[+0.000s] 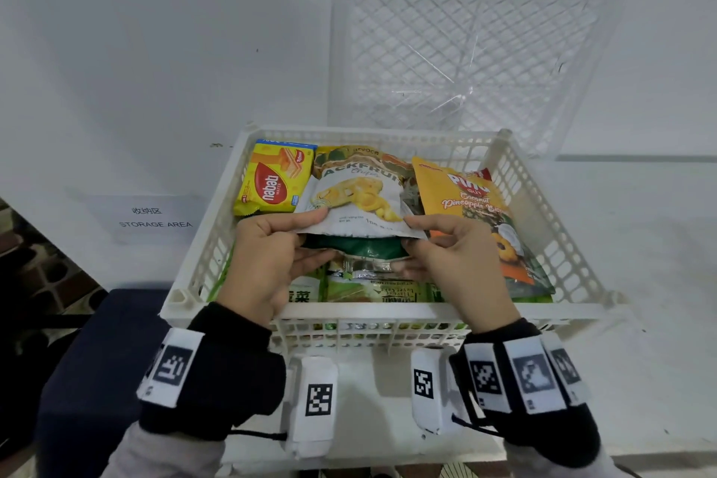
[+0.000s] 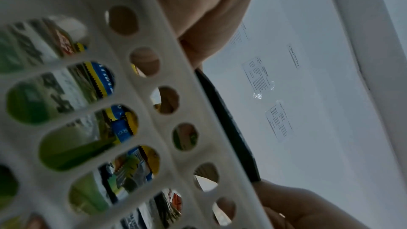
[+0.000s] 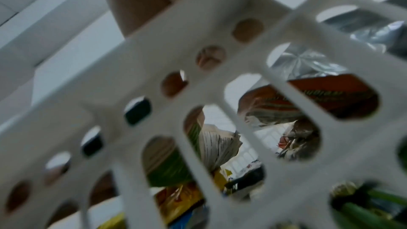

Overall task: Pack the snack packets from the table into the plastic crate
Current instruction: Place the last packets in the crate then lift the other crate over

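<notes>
A white plastic crate [image 1: 388, 310] stands on the table right in front of me, with several snack packets in it. Both hands reach over its near rim. My left hand [image 1: 306, 231] pinches the near left corner of a white jackfruit chips packet [image 1: 361, 198], and my right hand [image 1: 421, 235] pinches its near right corner. The packet lies tilted over a dark green packet [image 1: 361, 246]. A yellow nabati wafer packet [image 1: 273, 178] lies at the back left. An orange pineapple biscuit packet [image 1: 473, 206] lies on the right. Both wrist views look through the slotted crate wall [image 2: 154, 111] [image 3: 198, 84] at blurred packets.
A second, empty white crate [image 1: 473, 50] leans against the wall behind. A "STORAGE AREA" label [image 1: 155, 217] is stuck on the surface to the left. A dark blue seat [image 1: 97, 361] sits at the lower left. The white table [image 1: 640, 283] extends to the right.
</notes>
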### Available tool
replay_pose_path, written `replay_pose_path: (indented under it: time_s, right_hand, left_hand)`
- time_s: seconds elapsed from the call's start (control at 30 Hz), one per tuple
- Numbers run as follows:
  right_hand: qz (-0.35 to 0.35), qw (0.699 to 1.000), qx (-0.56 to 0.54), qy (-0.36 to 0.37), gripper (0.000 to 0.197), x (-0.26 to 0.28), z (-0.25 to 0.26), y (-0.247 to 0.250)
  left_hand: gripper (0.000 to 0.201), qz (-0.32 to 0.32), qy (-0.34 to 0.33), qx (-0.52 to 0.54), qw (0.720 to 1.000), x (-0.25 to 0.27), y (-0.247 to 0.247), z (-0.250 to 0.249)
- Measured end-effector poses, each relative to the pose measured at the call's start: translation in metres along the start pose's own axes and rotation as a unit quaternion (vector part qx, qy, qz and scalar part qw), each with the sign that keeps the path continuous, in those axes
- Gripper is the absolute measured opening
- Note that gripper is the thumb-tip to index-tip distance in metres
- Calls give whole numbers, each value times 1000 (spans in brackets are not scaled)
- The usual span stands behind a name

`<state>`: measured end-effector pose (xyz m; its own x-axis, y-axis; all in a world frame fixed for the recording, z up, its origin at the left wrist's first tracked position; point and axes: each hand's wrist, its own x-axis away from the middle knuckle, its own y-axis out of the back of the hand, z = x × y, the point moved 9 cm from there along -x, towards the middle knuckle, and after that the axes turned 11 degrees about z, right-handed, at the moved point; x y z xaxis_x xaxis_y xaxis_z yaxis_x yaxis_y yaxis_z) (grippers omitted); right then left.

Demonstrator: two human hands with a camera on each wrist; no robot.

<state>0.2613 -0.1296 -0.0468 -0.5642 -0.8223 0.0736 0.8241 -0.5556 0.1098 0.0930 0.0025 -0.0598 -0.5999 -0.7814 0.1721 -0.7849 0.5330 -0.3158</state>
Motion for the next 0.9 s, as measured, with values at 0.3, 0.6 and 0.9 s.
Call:
replay_pose_path:
  time_s: [0.3,0.6,0.9]
  right_hand:
    - [79,980,-154,-99,29,-6,-12,-8]
    - [64,989,-64,-118,23,-14,-21,-12]
    - [79,987,-9,-137,20,-19,-28,-10]
  left_hand:
    - [47,62,48,-36,996,1,-10,7]
    - [22,187,145,9,972,5,-28,13]
    - [59,118,108,2,987,-4,-14,13]
